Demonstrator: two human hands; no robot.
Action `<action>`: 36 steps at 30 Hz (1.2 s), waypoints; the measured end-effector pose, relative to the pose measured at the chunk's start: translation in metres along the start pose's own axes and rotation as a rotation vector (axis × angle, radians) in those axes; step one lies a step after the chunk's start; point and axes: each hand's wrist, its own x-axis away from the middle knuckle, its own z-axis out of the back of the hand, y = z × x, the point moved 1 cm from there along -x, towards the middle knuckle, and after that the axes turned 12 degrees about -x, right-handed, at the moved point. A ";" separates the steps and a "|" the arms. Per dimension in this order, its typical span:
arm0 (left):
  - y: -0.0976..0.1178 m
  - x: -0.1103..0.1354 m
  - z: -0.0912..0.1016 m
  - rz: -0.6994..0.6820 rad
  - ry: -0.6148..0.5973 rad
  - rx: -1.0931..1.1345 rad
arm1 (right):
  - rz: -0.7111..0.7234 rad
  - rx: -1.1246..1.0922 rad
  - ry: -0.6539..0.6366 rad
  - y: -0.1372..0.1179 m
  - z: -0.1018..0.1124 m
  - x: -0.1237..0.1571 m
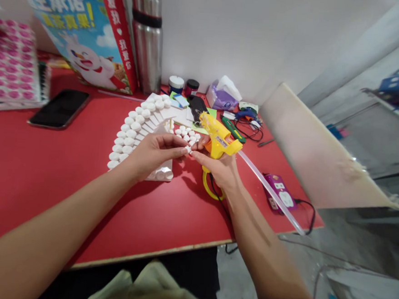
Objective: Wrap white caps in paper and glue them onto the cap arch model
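My right hand (220, 167) is closed round a yellow hot glue gun (217, 135), with a long clear glue stick (268, 188) coming out of its back. Its thumb and finger also reach the small white piece (188, 149) that my left hand (158, 153) pinches. What this piece is exactly is too small to tell. Under and beside my left hand lies a white fan-shaped piece (142, 134) edged with rows of round white discs. A small heap of loose white discs (186, 132) sits just beyond my fingertips.
A steel flask (148, 45) and a printed box (81, 32) stand at the back, near a phone (60, 108). Behind the glue gun are a green cutter (233, 129), small jars and a tissue pack (222, 94). A purple power strip (278, 193) lies near the red table's right edge.
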 end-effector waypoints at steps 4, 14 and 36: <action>0.002 0.000 -0.003 -0.001 -0.013 -0.017 | 0.004 0.026 -0.034 0.001 0.002 -0.001; -0.001 0.000 -0.001 0.013 -0.046 0.012 | 0.002 0.080 0.037 0.001 0.001 0.000; 0.007 -0.005 0.009 0.111 0.154 0.508 | -0.133 -0.095 -0.126 -0.012 0.007 0.002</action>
